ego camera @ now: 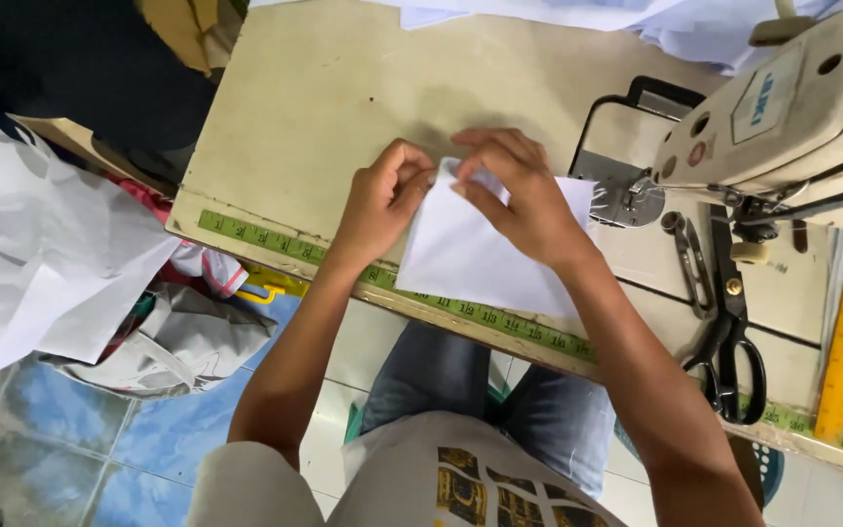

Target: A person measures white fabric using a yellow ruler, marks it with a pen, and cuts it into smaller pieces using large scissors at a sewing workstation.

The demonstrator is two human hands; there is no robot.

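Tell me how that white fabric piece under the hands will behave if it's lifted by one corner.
The white fabric piece looks thin and creased where the left hand and right hand pinch it, so probably floppy and light. Its edge overhangs the table, so it may slide off.

Small tailoring workshop: industrial sewing machine (pixel 792 107) on a worn table (pixel 324 107), tape measure (pixel 392 278) fixed along its edge, black shears (pixel 729 342), heaped fabric pieces (pixel 41 254) beside.

Scissors (pixel 729 342) right of fabric piece (pixel 475 249)
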